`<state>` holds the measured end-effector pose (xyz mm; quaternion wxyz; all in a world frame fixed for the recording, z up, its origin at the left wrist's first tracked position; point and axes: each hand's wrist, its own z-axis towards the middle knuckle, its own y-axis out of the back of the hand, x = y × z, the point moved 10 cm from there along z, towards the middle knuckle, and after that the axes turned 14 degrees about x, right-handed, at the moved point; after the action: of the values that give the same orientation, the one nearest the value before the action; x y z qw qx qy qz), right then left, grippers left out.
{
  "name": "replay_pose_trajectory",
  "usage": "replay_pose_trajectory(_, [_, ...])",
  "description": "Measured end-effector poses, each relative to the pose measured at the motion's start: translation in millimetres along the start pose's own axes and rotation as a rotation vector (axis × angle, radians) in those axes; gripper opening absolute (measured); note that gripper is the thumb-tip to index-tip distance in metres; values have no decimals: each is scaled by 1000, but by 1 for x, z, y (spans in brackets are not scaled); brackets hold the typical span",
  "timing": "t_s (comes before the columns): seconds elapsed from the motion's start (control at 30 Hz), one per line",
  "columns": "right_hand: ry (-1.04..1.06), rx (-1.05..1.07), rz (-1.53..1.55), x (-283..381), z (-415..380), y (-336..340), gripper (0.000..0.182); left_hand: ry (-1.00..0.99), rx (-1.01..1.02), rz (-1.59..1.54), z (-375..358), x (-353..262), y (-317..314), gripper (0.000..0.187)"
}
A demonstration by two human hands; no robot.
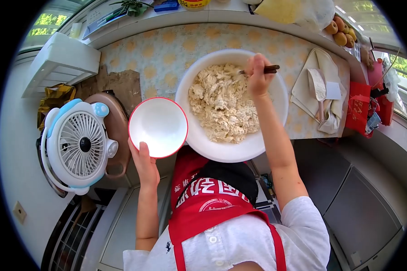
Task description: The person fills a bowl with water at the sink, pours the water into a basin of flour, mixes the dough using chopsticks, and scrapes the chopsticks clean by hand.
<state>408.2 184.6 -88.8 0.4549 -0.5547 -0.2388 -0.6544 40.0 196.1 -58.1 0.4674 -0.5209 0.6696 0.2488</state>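
My left hand (pixel 145 166) is closed around the near rim of a white bowl with a red edge (pixel 158 128). This bowl looks empty inside and is held just left of a big white basin (pixel 276 118). Shaggy, clumpy dough (pixel 224 106) covers the basin's bottom. Over the basin's right side, my right hand (pixel 259 76) is shut on dark chopsticks (pixel 271 68). Their back ends stick out to the right of my fist, and their tips reach into the dough, partly hidden by it.
A blue-and-white fan (pixel 81 142) stands at left. On the patterned tablecloth (pixel 160 52) at right are a folded cloth (pixel 332 115) and a flour scoop (pixel 317 85). Fruit (pixel 340 31) sits on the back ledge, and a red bag (pixel 358 108) is at far right.
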Motion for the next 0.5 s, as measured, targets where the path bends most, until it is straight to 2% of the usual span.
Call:
replay_pose_trajectory(0.03, [-50,-47,-15,-2,6,25,41,7,-2,-4,0,1,-2,53])
replay_pose_trajectory(0.1, [-98,-26,173,-1,-12,60,41,36,38,-6,5,3,-10,53])
replay_pose_trajectory(0.2, [-111,6,83,19,-69,61,42,63,65,-3,9,9,-17,52])
replay_pose_trajectory(0.27, [-194,11,-92,22,-118,52,41,63,77,-2,13,11,-20,53])
replay_pose_trajectory(0.3, [-155,61,-237,31,-134,35,42,65,78,-3,13,12,-21,53])
replay_pose_trajectory(0.37, [-207,157,-413,41,-140,-5,45,60,77,-2,12,12,-23,53])
replay_pose_trajectory(0.4, [-265,159,-322,35,-137,-21,45,56,68,2,11,11,-22,54])
replay_pose_trajectory(0.43, [-254,162,-290,31,-127,-38,45,54,67,7,8,11,-21,54])
replay_pose_trajectory(0.5, [-225,225,-23,10,-107,-75,42,44,4,-14,2,10,-13,57])
